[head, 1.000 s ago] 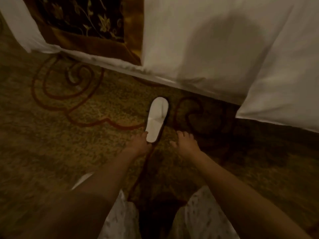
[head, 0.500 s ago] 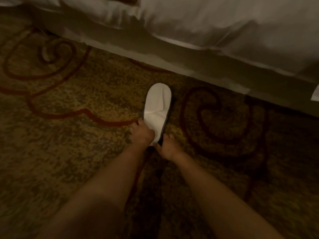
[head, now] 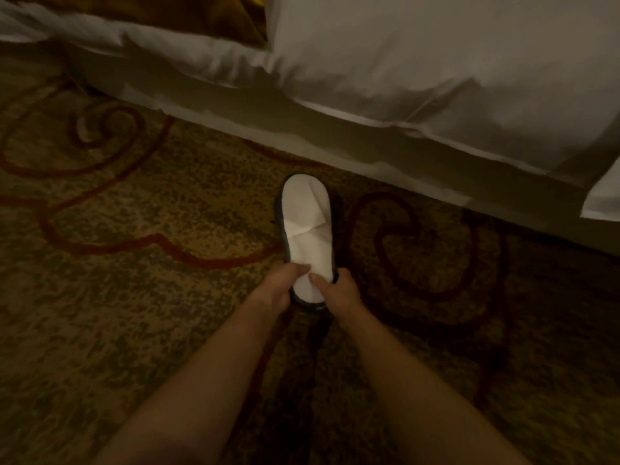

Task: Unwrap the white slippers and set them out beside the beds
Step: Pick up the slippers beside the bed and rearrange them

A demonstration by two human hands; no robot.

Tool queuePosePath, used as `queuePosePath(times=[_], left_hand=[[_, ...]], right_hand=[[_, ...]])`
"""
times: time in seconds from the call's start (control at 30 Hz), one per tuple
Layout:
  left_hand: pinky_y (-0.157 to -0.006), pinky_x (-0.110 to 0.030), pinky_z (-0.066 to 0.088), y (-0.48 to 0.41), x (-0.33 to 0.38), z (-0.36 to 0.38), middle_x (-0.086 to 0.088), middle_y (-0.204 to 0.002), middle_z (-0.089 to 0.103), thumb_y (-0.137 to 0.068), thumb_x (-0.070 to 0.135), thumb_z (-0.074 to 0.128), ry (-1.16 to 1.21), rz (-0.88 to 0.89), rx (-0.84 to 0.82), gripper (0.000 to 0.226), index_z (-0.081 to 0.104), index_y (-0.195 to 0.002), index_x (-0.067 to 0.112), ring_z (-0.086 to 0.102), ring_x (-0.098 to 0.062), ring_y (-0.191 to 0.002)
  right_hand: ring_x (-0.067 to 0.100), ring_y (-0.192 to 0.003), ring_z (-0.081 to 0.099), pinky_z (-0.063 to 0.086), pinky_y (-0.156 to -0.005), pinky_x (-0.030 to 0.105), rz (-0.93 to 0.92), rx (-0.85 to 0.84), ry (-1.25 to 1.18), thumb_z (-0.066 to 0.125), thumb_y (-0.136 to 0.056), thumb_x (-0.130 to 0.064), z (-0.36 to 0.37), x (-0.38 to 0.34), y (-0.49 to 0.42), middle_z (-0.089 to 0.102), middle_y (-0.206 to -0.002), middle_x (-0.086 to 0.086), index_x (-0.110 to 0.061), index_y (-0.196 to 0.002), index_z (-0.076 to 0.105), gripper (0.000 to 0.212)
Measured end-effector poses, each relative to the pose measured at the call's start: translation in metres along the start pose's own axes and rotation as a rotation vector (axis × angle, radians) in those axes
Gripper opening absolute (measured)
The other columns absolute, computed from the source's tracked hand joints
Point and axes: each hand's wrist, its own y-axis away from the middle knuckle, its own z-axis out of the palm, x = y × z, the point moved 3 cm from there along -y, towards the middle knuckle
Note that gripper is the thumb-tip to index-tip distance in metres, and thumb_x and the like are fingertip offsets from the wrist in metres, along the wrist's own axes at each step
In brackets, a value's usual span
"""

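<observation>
Both left hand and right hand pinching the heel end of the white slipper on patterned carpet near the bed, heel partly hidden under them, dark rim too dim to identify.

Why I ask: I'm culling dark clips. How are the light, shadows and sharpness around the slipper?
Head view: dim, warm light, with the white slipper and bedding brightest; head view: deep shadow on the carpet right of the slipper; head view: soft all over, detail on the left hand and right hand smeared, no glare.
</observation>
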Motion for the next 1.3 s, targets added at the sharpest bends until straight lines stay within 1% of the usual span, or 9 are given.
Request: queuePosePath(times=[0.17, 0.37, 0.53, 0.6, 0.7, 0.87, 1.07, 1.17, 1.3], left_hand=[[-0.081, -0.033, 0.049, 0.001, 0.009, -0.002, -0.013, -0.125, 0.058, -0.092, 0.022, 0.054, 0.092, 0.086, -0.026, 0.039, 0.052, -0.128, 0.007, 0.06, -0.026, -0.1], [-0.087, -0.038, 0.047, 0.006, 0.006, -0.029, -0.019, -0.13, 0.055, -0.096, 0.014, 0.047, 0.001, 0.079, 0.048, 0.035, 0.047, -0.129, 0.004, 0.056, -0.03, -0.11], [-0.085, -0.039, 0.048, 0.009, 0.009, -0.042, -0.015, -0.119, 0.061, -0.095, 0.013, 0.048, 0.07, 0.06, 0.003, 0.025, 0.055, -0.117, 0.006, 0.058, -0.028, -0.105], [-0.075, -0.034, 0.051, 0.012, 0.013, -0.04, -0.009, -0.106, 0.064, -0.094, 0.012, 0.049, 0.117, 0.071, -0.049, 0.015, 0.059, -0.105, 0.01, 0.062, -0.023, -0.094], [-0.068, -0.028, 0.052, 0.015, 0.02, -0.044, -0.003, -0.098, 0.068, -0.092, 0.012, 0.054, 0.145, 0.123, -0.104, 0.012, 0.063, -0.099, 0.015, 0.064, -0.017, -0.088], [-0.08, -0.033, 0.055, 0.02, 0.035, -0.061, -0.001, -0.099, 0.071, -0.089, 0.007, 0.055, 0.178, 0.201, -0.148, 0.018, 0.064, -0.102, 0.016, 0.062, -0.019, -0.1], [-0.068, -0.022, 0.058, 0.036, 0.06, -0.059, -0.003, -0.084, 0.076, -0.092, 0.001, 0.044, 0.207, 0.274, -0.216, 0.029, 0.058, -0.117, 0.004, 0.071, -0.014, -0.08], [-0.093, -0.019, 0.049, 0.037, 0.063, -0.062, -0.023, -0.116, 0.064, -0.097, 0.018, 0.04, 0.188, 0.329, 0.119, 0.048, 0.033, -0.14, -0.003, 0.06, -0.03, -0.108], [-0.086, -0.034, 0.048, 0.043, 0.063, -0.072, -0.009, -0.116, 0.062, -0.094, 0.043, 0.04, 0.035, 0.04, -0.284, 0.052, 0.045, -0.133, 0.01, 0.058, -0.023, -0.107]], right_hand=[[0.03, -0.109, 0.057, 0.048, -0.086, 0.034, -0.045, 0.037, -0.092, 0.062, -0.086, -0.027, -0.01, -0.012, -0.005, 0.058, -0.124, 0.017, -0.003, -0.122, 0.051, 0.045], [0.035, -0.117, 0.051, 0.044, -0.099, 0.04, 0.018, 0.2, -0.166, 0.057, -0.09, -0.018, -0.042, -0.003, -0.023, 0.051, -0.131, 0.022, 0.004, -0.129, 0.044, 0.046], [0.038, -0.129, 0.035, 0.035, -0.103, 0.043, 0.03, 0.223, 0.471, 0.051, -0.092, -0.031, -0.049, 0.004, -0.025, 0.037, -0.141, 0.023, -0.001, -0.136, 0.034, 0.057], [0.035, -0.123, 0.038, 0.037, -0.098, 0.043, -0.156, 0.356, 0.683, 0.051, -0.09, -0.033, -0.043, -0.007, -0.018, 0.042, -0.135, 0.02, -0.004, -0.13, 0.04, 0.05], [0.026, -0.099, 0.054, 0.042, -0.077, 0.03, -0.44, 0.166, 0.434, 0.046, -0.094, -0.032, -0.02, -0.032, -0.01, 0.059, -0.11, 0.014, -0.006, -0.114, 0.055, 0.034], [0.004, -0.048, 0.055, 0.039, -0.04, 0.012, -0.352, -0.206, 0.01, 0.048, -0.095, -0.022, -0.002, -0.062, -0.004, 0.058, -0.071, -0.002, -0.002, -0.115, 0.058, 0.03], [0.02, -0.09, 0.066, 0.055, -0.079, 0.028, -0.204, -0.338, -0.337, 0.048, -0.093, -0.005, -0.007, -0.078, -0.006, 0.064, -0.108, 0.014, -0.003, -0.122, 0.054, 0.03], [0.02, -0.107, 0.06, 0.051, -0.089, 0.028, -0.26, -0.175, -0.318, 0.047, -0.093, -0.01, -0.012, -0.082, -0.01, 0.066, -0.114, 0.007, -0.012, -0.088, 0.072, 0.026], [0.013, -0.106, 0.055, 0.043, -0.086, 0.009, -0.45, -0.04, -0.138, 0.05, -0.091, -0.006, -0.012, -0.08, -0.005, 0.064, -0.111, 0.003, -0.004, -0.095, 0.071, 0.022]])
